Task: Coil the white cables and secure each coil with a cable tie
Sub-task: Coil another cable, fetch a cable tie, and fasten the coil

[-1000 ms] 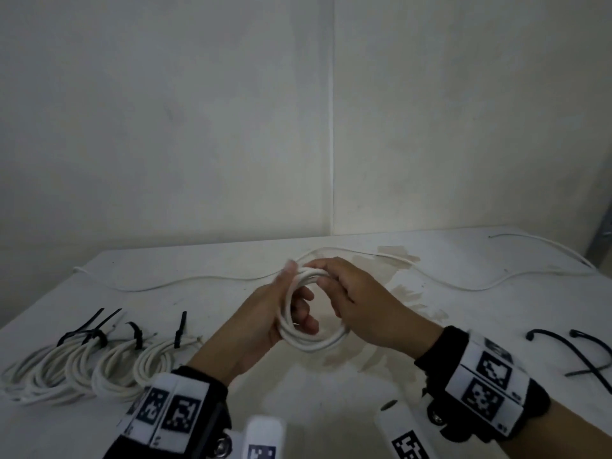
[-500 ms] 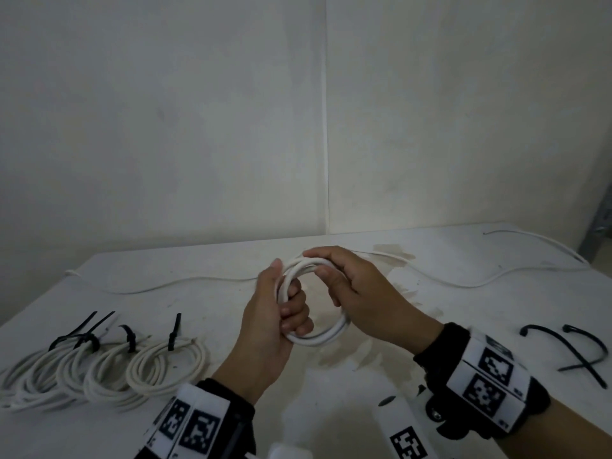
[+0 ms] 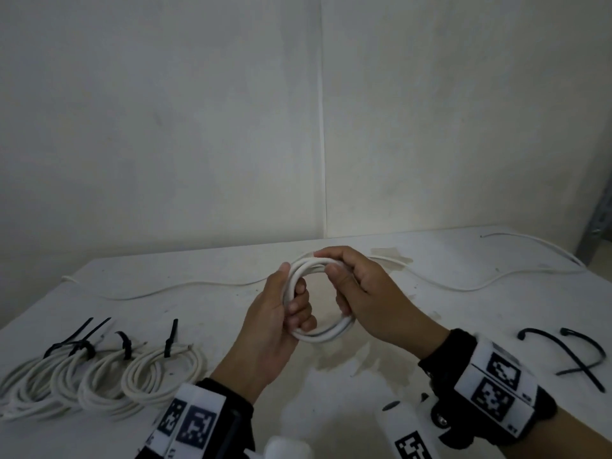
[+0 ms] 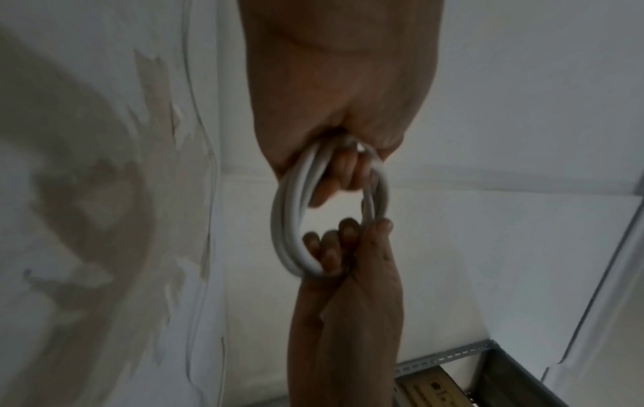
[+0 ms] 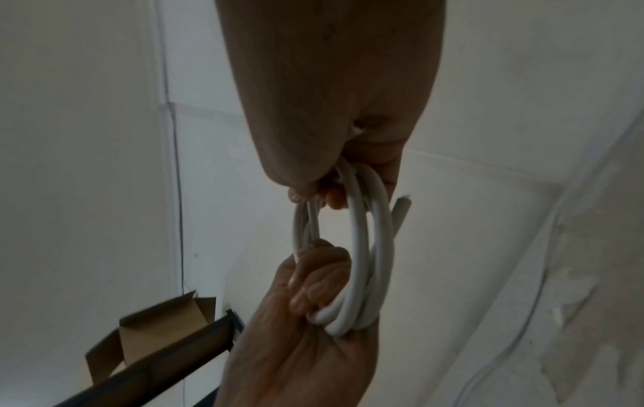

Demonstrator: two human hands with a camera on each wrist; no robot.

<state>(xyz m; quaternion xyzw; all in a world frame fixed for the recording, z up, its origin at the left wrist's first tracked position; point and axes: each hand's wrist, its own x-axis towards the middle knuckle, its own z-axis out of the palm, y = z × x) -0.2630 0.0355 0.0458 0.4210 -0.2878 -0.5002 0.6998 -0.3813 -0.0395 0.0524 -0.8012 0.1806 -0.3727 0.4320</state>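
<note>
We've got the white cable coil (image 3: 319, 329) up off the desk (image 3: 331, 409), held between both hands right in front of us, roughly centred. The left hand (image 3: 271, 329) grips the coil's left side, fingers curled through the ring and thumb over the outside. The right hand (image 3: 367, 293) has the far-right arc, thumb and fingers pinching the strands at the top while the rest of the hand wraps the right side. So both hands are closed on the same coil, on opposite sides of the loop.

The ring stands more or less upright, its opening facing us, flat plane running left to right. In the right wrist view a cut cable end (image 5: 400, 209) pokes out loose just beside the loops near the right fingers, so we'd say the winding is basically finished.

The relation that matters: the loose black cable ties (image 3: 576, 352) lie on the desk off to the right, well apart from the coil but clearly nearer the right hand. So we figure the left hand has to carry the whole coil alone while the right lets go and reaches out. The tied coils (image 3: 109, 376) sit on the left side, and two uncoiled cables (image 3: 165, 288) trail along the back of the desk.
</note>
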